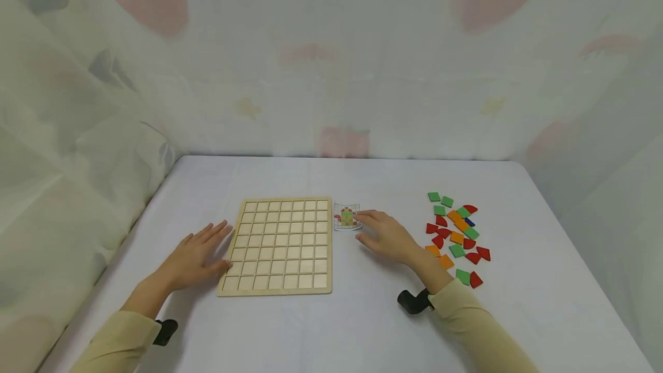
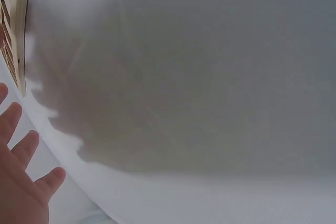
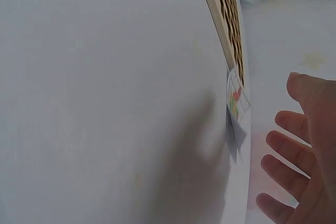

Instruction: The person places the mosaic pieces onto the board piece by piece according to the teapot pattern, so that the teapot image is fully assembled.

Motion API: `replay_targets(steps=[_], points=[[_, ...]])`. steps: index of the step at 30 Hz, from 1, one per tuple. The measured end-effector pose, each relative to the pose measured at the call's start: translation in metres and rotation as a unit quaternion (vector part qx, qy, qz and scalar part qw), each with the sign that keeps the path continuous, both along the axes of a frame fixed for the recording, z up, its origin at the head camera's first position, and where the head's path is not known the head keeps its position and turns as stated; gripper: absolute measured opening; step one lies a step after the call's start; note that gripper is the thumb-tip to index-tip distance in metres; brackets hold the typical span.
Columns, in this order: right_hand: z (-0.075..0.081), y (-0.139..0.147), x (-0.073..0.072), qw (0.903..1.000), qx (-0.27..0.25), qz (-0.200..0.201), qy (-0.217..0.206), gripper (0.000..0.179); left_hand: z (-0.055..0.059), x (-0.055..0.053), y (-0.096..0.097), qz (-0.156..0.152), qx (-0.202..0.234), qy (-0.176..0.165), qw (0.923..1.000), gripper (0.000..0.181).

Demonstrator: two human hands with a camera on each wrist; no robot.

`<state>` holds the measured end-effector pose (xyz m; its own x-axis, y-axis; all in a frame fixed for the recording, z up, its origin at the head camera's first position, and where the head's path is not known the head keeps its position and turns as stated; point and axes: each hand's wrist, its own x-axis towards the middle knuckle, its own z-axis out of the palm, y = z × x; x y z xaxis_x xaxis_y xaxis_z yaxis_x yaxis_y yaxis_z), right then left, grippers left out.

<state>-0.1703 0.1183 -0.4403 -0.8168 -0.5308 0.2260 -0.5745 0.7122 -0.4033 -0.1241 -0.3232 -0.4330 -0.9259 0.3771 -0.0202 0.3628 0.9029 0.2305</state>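
Note:
A wooden board (image 1: 279,246) with a grid of square cells lies flat on the table. My left hand (image 1: 194,255) is at its left side, fingers spread, with the thumb and fingertips at the board's edge. A small picture card (image 1: 339,223) with curled edges lies just right of the board and shows a coloured block pattern on a grid. My right hand (image 1: 385,238) reaches over the card's right edge with loosely extended fingers. Whether a fingertip touches the card cannot be told. In the right wrist view, that hand (image 3: 310,156) shows relaxed, separate fingers holding nothing.
Loose flat pieces lie scattered at the right: green squares (image 1: 457,251), orange squares (image 1: 446,262), red quarter-rounds (image 1: 475,280) and a blue piece (image 1: 469,222). A white cloth covers the table (image 1: 290,332). Patterned curtains (image 1: 331,73) hang behind and at both sides.

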Motion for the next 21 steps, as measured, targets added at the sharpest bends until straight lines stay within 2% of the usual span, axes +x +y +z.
replay_targets(steps=[5, 15, 21], points=[[-0.003, -0.015, 0.0, 0.9996, 0.025, -0.002, 0.017, 0.046, -0.002, 0.0, 0.003, -0.012, -0.014, -0.004, 0.9998, 0.07], [-0.011, -0.034, 0.003, 0.9982, 0.054, 0.014, 0.022, 0.05, -0.005, 0.0, 0.012, -0.027, -0.023, -0.008, 0.9993, 0.063], [-0.015, -0.039, 0.006, 0.9952, 0.097, 0.003, -0.001, 0.054, -0.007, 0.003, 0.011, -0.029, -0.018, -0.008, 0.9994, 0.063]])
